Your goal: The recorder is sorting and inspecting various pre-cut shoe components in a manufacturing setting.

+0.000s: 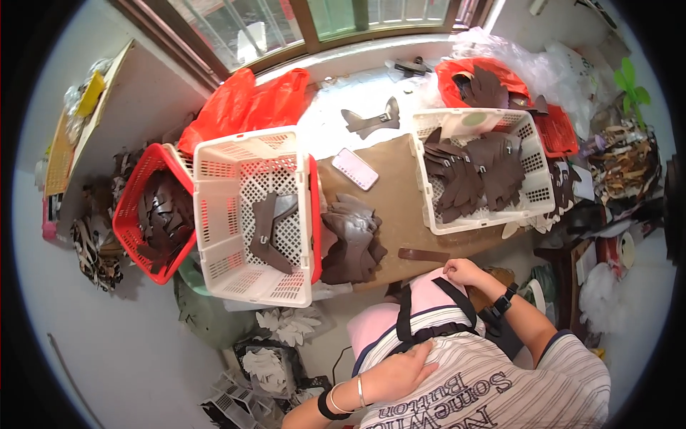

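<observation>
My left hand (399, 372) lies against the front of my striped shirt, fingers stretched out and nothing in them. At the table's front edge my right hand (464, 272) rests on my pink-clad thigh, its fingers curled in, with no object showing. Closest to it on the table is a narrow dark brown strip (424, 255). Left of that lies a pile of dark brown leather-like pieces (351, 239). A white basket (482, 223) on the right holds bundles of similar pieces (493, 171). In the tilted white basket (254, 292) on the left are a few pieces (266, 236) with small buckles.
A phone (355, 169) lies on the brown tabletop (396, 193); behind it is one buckled piece (371, 119). A red basket (123, 214) of dark scraps stands far left. Red plastic bags (246, 107) lie by the window. White scraps (289, 325) are piled below the table.
</observation>
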`<act>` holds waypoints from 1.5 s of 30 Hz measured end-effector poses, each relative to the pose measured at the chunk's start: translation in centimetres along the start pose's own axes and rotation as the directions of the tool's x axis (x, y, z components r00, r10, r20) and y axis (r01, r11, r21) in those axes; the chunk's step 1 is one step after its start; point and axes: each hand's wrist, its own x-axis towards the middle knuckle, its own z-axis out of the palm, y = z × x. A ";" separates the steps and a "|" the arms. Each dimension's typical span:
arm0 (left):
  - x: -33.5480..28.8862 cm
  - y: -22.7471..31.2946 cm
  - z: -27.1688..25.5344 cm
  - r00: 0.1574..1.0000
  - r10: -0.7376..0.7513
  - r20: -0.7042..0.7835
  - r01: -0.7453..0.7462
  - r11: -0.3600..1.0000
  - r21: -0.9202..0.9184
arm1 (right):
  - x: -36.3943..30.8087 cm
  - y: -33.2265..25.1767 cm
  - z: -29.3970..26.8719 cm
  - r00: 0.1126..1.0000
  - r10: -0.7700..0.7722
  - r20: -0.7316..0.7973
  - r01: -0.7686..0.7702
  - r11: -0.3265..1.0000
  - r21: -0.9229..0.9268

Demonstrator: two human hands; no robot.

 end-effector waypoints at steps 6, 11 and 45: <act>1.4 -1.7 0.9 0.998 0.021 0.065 -0.015 0.995 -0.096 | 1.4 1.6 2.9 0.995 0.012 -0.098 -0.036 0.967 -0.251; 0.5 -1.5 -1.3 0.994 -0.063 0.088 0.063 0.998 0.002 | 3.6 -1.7 4.2 0.890 -0.409 -0.200 0.302 0.860 -0.412; 4.1 -2.2 -10.0 0.983 -0.019 0.185 0.042 0.991 -0.124 | 9.5 -13.0 -1.6 0.936 -0.171 0.307 -0.156 0.581 0.799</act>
